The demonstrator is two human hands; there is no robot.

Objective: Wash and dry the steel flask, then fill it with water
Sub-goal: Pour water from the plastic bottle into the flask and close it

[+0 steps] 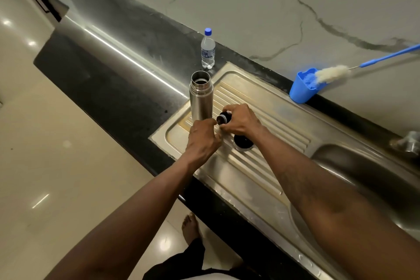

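The steel flask (pixel 201 98) stands upright and uncapped at the left end of the steel draining board (pixel 261 107). My right hand (pixel 241 120) grips a small dark stopper (pixel 223 118) just right of the flask's base. My left hand (pixel 202 141) has its fingers curled at the flask's base, fingertips close to the stopper; whether it holds anything is hidden. The flask's cup lid (pixel 243 142) lies on the board below my right hand, partly hidden by my wrist.
A plastic water bottle (pixel 208 49) with a blue cap stands on the black counter (pixel 136 57) behind the flask. A blue cup (pixel 301 88) holds a long blue-handled bottle brush (pixel 334 73) against the wall. The sink basin (pixel 363 166) and tap base (pixel 409 142) lie at the right.
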